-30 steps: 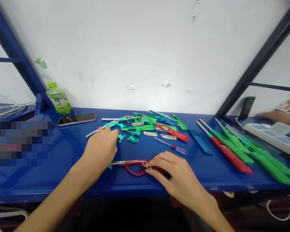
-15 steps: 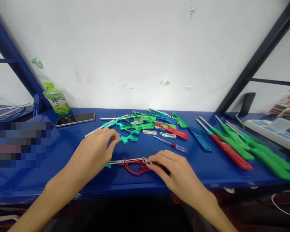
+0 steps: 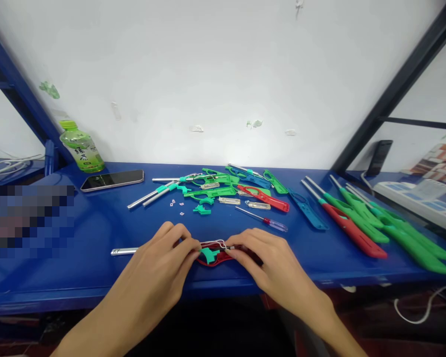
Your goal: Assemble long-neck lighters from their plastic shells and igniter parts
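A red lighter handle half (image 3: 208,265) lies near the table's front edge, with a metal tube (image 3: 123,252) reaching out to its left. My left hand (image 3: 163,263) is closed in a pinch on a teal trigger piece (image 3: 209,255), over the opening of the red handle. Whether the trigger is seated cannot be seen. My right hand (image 3: 271,255) pinches the handle's right part, at a dark piece where a looped white wire (image 3: 220,242) ends; its fingers cover most of that end.
Behind my hands lie green handle halves (image 3: 215,192), a red half (image 3: 267,199), clear fuel tanks (image 3: 259,205), teal triggers (image 3: 202,209) and a screwdriver (image 3: 271,223). Assembled lighters (image 3: 353,230) lie at right. A phone (image 3: 113,180) and bottle (image 3: 82,148) stand back left.
My left hand has come from the loose teal pieces at the back to the red handle, bringing a teal trigger with it. My right hand has stayed at the handle.
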### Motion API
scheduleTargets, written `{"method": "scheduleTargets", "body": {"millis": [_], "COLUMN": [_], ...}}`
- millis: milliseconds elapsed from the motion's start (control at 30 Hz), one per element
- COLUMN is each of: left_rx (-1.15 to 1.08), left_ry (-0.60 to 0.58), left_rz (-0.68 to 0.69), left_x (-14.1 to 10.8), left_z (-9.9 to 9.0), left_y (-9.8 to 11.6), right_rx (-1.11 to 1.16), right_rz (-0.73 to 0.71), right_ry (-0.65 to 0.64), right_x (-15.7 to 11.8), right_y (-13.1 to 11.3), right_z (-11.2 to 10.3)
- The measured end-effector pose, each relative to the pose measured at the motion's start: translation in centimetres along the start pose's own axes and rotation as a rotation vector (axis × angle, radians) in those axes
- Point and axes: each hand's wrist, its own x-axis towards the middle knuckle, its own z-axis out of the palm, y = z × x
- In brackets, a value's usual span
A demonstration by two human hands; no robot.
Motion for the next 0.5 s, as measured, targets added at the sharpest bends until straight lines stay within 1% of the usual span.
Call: {"method": "scheduleTargets", "body": {"millis": [233, 500], "left_rx": [0.049, 0.077], "left_ry": [0.056, 0.049], "left_rz": [-0.015, 0.011], "left_x": [-0.27, -0.08], "left_z": [0.44, 0.79], "left_y": [0.15, 0.24], "right_rx": [0.023, 0.012], "right_rz": [-0.018, -0.032], "right_ry": [-0.002, -0.006], "right_x": [0.13, -0.03], "right_y": [-0.11, -0.07], "right_z": [-0.13, -0.2]}}
